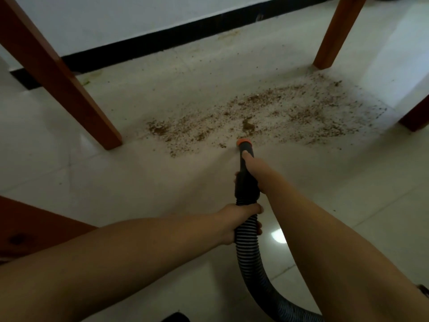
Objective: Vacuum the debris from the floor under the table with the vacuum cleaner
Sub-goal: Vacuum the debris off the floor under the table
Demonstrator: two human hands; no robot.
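Observation:
Brown crumbly debris lies spread in a wide band across the pale tiled floor between the table legs. A black vacuum nozzle with an orange tip points at the near edge of the debris, its tip just above the floor. My right hand grips the rigid black nozzle tube, index finger stretched along it. My left hand is wrapped around the ribbed black hose just behind the tube. The hose curves down and off the bottom right of the frame.
A brown wooden table leg stands left of the debris, another at the far right and a third at the right edge. A wooden piece juts in at lower left. A white wall with a black skirting runs behind.

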